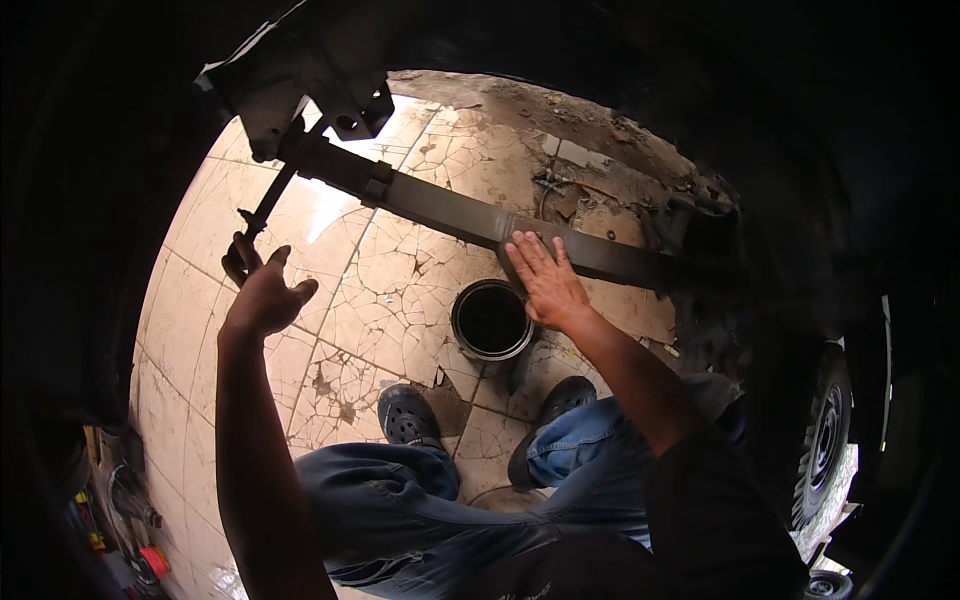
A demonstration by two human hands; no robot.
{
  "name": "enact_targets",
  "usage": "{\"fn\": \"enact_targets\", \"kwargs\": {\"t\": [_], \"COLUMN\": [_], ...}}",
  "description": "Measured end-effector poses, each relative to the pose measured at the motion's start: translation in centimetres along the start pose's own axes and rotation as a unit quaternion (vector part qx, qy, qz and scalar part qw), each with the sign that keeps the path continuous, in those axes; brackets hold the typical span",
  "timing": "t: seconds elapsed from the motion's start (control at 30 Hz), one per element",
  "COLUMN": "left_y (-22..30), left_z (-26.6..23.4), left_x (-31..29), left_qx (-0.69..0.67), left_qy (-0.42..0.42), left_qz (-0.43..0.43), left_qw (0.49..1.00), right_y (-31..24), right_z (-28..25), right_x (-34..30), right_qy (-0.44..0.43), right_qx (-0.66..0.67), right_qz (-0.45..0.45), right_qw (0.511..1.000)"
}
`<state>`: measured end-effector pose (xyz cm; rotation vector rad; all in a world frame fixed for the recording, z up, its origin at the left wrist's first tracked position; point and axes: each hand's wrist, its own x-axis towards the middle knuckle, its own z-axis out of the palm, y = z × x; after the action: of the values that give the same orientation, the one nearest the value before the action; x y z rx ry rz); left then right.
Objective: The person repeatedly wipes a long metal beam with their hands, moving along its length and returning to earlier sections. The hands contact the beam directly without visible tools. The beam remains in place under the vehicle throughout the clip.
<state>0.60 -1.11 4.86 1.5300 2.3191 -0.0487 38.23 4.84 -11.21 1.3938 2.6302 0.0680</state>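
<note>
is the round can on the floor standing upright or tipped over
Upright: the round can stands on the cracked tile floor, its round open mouth facing up. Contents too dark to tell.

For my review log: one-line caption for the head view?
Right hand flat on leaf spring, left hand gripping wrench.

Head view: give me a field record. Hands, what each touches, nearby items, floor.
left hand: left hand raised, fingers curled round the lower end of a thin dark rod
right hand: right hand flat, fingers spread, palm on the leaf spring
leaf spring: long dark bar, runs from a bracket at upper left down to the right
below: open round can, dark inside, on the floor
feet: black shoes either side of the can
floor: cracked pale tiles
right edge: wheel
</note>
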Motion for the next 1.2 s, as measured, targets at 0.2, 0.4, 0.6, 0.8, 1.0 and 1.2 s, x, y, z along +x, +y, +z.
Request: {"fn": "enact_targets", "kwargs": {"t": [0.2, 0.4, 0.6, 0.8, 1.0, 1.2], "left_y": [0.5, 1.2, 1.4, 0.4, -0.1, 0.4], "left_z": [0.6, -0.2, 0.1, 0.0, 0.1, 0.6], "left_x": [1.0, -0.1, 0.0, -0.2, 0.3, 0.2], "left_qx": [-0.011, 0.010, 0.003, 0.024, 0.017, -0.005], "left_qy": [-0.015, -0.015, -0.028, -0.022, -0.039, -0.020], "left_qz": [-0.010, -0.017, -0.008, 0.012, 0.026, 0.005], "left_qw": [1.000, 1.000, 1.000, 0.999, 0.999, 1.000], "right_y": [0.4, -1.6, -3.8, -5.4, -4.5, -2.8], "right_z": [-0.1, -1.0, -2.5, -4.4, -6.1, -4.0], "right_x": [0.4, 4.9, 6.8, 9.2, 9.0, 8.5], "right_qy": [0.016, 0.004, -0.063, -0.124, -0.166, -0.110], "right_qx": [-0.047, 0.000, 0.057, 0.105, 0.103, 0.077], "right_qz": [-0.016, 0.095, 0.256, 0.325, 0.326, 0.309], "right_qw": [0.999, 0.995, 0.963, 0.932, 0.925, 0.941]}}
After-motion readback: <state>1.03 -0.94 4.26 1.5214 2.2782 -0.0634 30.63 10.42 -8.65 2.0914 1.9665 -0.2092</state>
